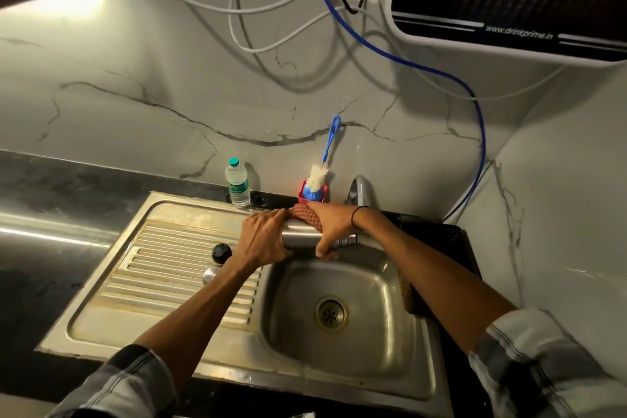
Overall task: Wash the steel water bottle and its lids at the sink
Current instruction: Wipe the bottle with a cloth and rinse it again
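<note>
Steel catches the light where the bottle point(302, 237) lies on its side over the back edge of the sink point(342, 343), its open neck pointing right, toward the tap point(360, 192). The left hand point(263, 238) wraps around the bottle's base end, fingers curled over the top, likely to keep it steady. The right hand point(334, 226) curls around the neck end and presses a reddish checked cloth point(304, 213) against the metal, which looks like scrubbing or wiping the outside; holding it level over the basin would let any drips fall in. No water shows at the tap. Left of the sink basin, on the ribbed draining board point(163, 268), sit the two lids: a black cap point(221, 253) and, just in front of it, a steel cap point(211, 275), set aside within reach, probably waiting for their turn. Behind the sink, a red holder point(303, 196) keeps a blue-handled bottle brush point(320, 173) upright, handy for the inside, and a clear plastic water bottle point(238, 182) stands to its left. The washing seems midway, with the lids untouched.
</note>
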